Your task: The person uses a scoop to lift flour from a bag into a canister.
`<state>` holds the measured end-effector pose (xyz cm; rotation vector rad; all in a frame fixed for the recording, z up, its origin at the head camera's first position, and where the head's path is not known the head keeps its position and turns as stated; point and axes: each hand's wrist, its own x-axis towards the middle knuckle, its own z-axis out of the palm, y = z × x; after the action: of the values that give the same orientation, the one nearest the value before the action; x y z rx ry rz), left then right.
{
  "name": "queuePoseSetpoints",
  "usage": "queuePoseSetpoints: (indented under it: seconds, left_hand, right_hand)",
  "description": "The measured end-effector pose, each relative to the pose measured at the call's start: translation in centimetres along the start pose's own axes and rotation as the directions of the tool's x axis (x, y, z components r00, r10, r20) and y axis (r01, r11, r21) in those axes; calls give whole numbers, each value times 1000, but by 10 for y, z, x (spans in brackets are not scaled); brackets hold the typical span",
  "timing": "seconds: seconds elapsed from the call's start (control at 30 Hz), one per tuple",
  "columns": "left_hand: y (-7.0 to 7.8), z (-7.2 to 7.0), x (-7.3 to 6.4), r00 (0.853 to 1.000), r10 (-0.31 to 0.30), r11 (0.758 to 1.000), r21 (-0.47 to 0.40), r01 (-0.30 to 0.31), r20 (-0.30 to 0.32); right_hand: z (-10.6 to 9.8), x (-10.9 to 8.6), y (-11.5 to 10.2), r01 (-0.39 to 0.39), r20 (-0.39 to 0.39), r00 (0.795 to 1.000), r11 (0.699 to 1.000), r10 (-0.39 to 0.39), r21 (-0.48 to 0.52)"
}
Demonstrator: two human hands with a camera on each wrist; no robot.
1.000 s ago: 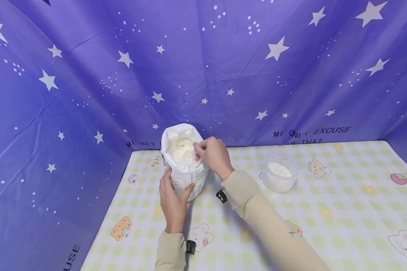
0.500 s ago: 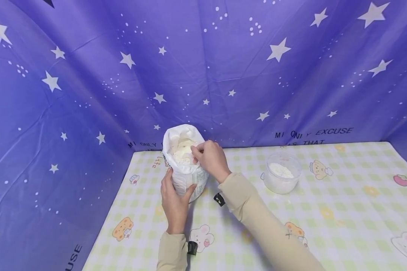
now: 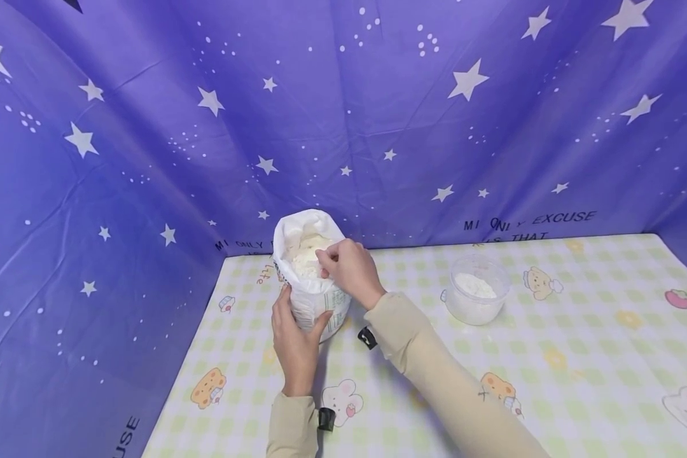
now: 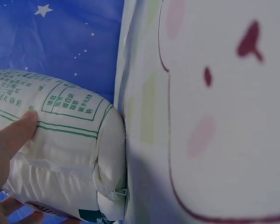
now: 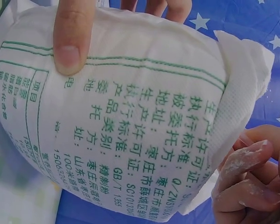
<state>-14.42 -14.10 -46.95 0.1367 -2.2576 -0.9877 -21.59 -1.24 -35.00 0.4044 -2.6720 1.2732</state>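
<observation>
A white cloth flour bag (image 3: 315,305) with green print stands with its mouth rolled open, tilted toward me, and white flour (image 3: 303,259) shows inside. My left hand (image 3: 294,346) grips the bag low on its front, thumb spread on the printed side and fingers round the left. My right hand (image 3: 352,270) is inside the right part of the mouth, fingers curled and dusted with flour. It pinches a small pale thing, mostly hidden by the fingers and the flour; I cannot tell its kind. In the right wrist view, the curled fingers (image 5: 245,163) are beside the bag's rim.
A clear round plastic tub (image 3: 477,289) with flour in it stands to the right of the bag. The checked tablecloth (image 3: 595,356) has cartoon prints. A blue star-patterned curtain (image 3: 343,114) rises directly behind the bag and along the left.
My right hand has moved slightly left and deeper over the flour in the bag. My left hand keeps its grip, and bag and tub stay put; the head view shifts slightly.
</observation>
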Motion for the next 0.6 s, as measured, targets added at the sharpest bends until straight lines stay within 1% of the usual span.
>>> queuePoseSetpoints:
  seconds: [0.13, 0.3, 0.47, 0.6]
  left_hand:
    - [-1, 0, 0, 1000, -3, 1000, 2, 3, 3]
    - [-1, 0, 0, 1000, -4, 1000, -6, 4, 14]
    - [0, 3, 3, 1000, 7, 1000, -15, -6, 27]
    - [0, 1, 2, 1000, -8, 1000, -5, 8, 8]
  right_hand:
    - [1, -1, 2, 12, -8, 1000, 999, -11, 30]
    - [4, -4, 8, 22, -39, 999, 995, -18, 101]
    - [1, -7, 11, -14, -85, 996, 979, 31, 202]
    - [3, -9, 13, -49, -77, 994, 965, 71, 257]
